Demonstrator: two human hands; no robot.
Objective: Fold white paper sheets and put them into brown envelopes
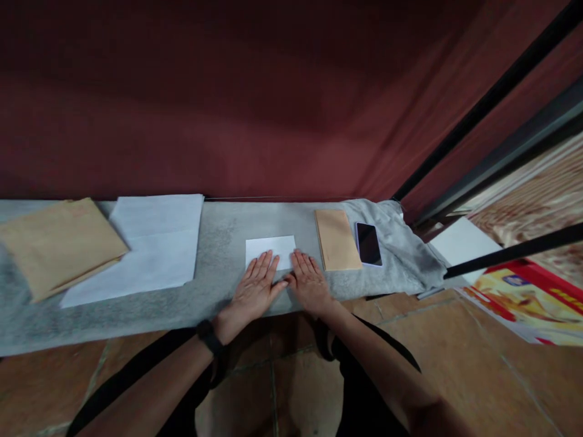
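Observation:
A small white sheet of paper (271, 244), perhaps folded, lies flat on the grey cloth-covered bench in front of me. My left hand (255, 285) rests palm down with its fingers stretched over the lower left part of the sheet. Across from it, my right hand (310, 282) is also flat, its fingertips on the sheet's lower right edge. The two thumbs meet or nearly meet just below the paper. Just right of my right hand lies a stack of brown paper envelopes or a booklet (337, 240).
A phone (368, 244) lies beside the brown stack. Large white sheets (164, 243) and brown paper (68, 240) overlap on the left of the grey cloth (223, 233). A dark red wall (273, 121) rises behind. Black bars (514, 250) and a colourful box (532, 297) are at right.

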